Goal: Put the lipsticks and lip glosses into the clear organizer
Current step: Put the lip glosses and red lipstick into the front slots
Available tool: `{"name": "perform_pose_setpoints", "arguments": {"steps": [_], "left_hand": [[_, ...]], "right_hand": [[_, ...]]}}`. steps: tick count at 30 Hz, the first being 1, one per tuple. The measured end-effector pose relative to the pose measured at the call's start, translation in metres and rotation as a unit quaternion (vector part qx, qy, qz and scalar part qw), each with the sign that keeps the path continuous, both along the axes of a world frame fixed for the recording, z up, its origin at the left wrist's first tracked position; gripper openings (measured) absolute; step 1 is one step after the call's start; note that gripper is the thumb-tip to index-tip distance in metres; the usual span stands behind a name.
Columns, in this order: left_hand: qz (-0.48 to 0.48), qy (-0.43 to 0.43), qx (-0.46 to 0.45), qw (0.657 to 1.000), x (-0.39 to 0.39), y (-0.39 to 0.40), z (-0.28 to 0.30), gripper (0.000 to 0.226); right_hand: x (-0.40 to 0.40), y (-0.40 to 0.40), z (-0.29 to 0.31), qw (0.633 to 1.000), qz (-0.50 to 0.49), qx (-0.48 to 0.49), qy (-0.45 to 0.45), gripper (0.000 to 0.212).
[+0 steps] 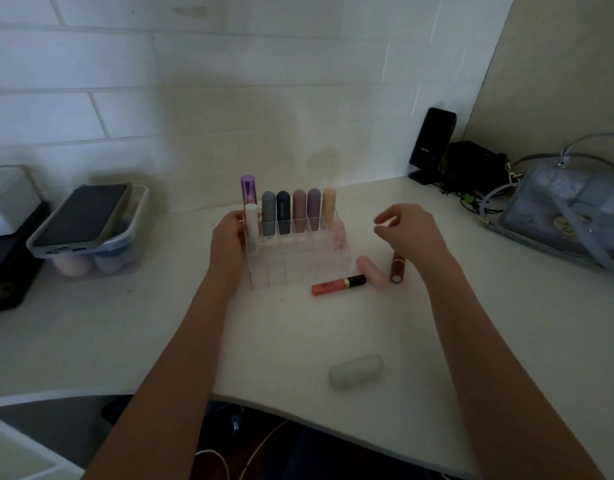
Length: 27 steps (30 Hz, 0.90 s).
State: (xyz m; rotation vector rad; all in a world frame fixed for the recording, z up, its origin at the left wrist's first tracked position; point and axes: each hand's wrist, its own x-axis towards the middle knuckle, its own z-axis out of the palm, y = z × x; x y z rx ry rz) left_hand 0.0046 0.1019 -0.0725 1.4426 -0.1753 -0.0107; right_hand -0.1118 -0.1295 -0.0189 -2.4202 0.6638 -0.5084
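Main risk: the clear organizer (298, 251) is light and top-heavy with tall tubes in its back row, so a clumsy insert could tip or slide it; the left hand (227, 244) grips its left wall, fingers curled round the edge, which should brace it. Second risk: the slots are hard to see through clear plastic in dim light, so a tube could catch a divider and knock its neighbours. Third: the loose tubes are round and could roll on the table (125, 341) if nudged. Right hand (407, 233) hovers right of the organizer, fingers loosely curled, holding nothing as far as I can tell. Remaining items all sit right of and in front of the organizer: dark red lip gloss (397, 268) directly under the right hand's wrist, pale pink tube (371, 271) just beside it toward the organizer, coral lip gloss with black cap (338, 285) lying near the organizer's front right corner. Pale grey-white tube (356, 371) lies well apart, in front of the organizer near the table edge. Front rows look unfilled. Next grab likely the red gloss, closest to the hand.
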Motion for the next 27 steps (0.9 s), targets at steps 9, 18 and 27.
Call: {"name": "perform_pose_setpoints", "arguments": {"steps": [9, 18, 27], "left_hand": [[-0.002, -0.001, -0.007, 1.0, -0.004, 0.0, 0.002, 0.035], [0.0, -0.003, -0.025, 1.0, -0.003, -0.001, 0.0, 0.03], [-0.004, -0.011, -0.007, 1.0, -0.004, 0.0, -0.001, 0.032]], "right_hand": [[-0.008, 0.003, -0.009, 0.994, -0.007, -0.013, 0.105, 0.018], [-0.013, -0.005, -0.01, 0.996, -0.014, -0.012, 0.086, 0.029], [-0.02, 0.013, 0.007, 0.977, 0.181, 0.029, 0.109, 0.006]]}}
